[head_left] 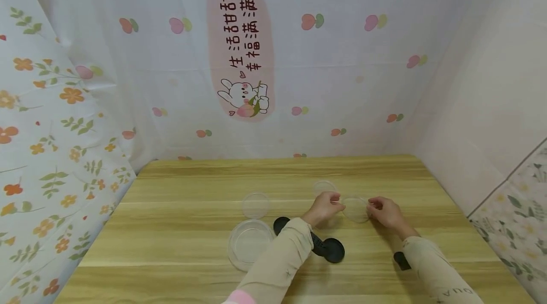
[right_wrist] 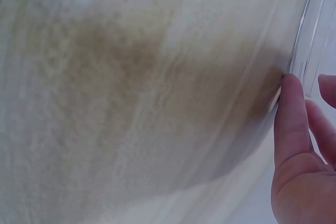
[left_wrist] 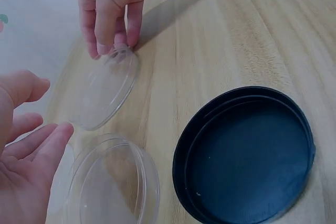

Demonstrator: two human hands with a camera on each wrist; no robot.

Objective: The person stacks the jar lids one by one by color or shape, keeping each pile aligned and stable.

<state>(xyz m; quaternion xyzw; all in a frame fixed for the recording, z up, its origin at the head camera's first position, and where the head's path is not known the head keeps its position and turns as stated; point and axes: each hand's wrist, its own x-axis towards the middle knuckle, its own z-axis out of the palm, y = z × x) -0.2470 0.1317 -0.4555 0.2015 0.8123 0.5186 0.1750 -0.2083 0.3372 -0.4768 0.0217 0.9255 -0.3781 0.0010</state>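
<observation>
My right hand [head_left: 386, 213] pinches the rim of a clear round plastic dish [head_left: 355, 210], thumb and fingers at its right edge. On the dish's other side is my left hand [head_left: 324, 208], thumb and fingers spread apart with nothing gripped. Its fingertips come close to the rim in the left wrist view; whether they touch is unclear. Another clear dish [left_wrist: 113, 182] lies just below the left hand. A shallow black round lid [left_wrist: 247, 156] rests beside it, hollow side up. In the right wrist view, the held dish [right_wrist: 315, 40] shows only partly.
Further back on the wooden table [head_left: 179, 228] lies a faint clear disc [head_left: 325, 187]. To the left are a thin clear disc [head_left: 256, 205] and a larger clear round container [head_left: 250, 243]. More black round pieces [head_left: 280, 224] lie partly behind the left sleeve [head_left: 282, 256].
</observation>
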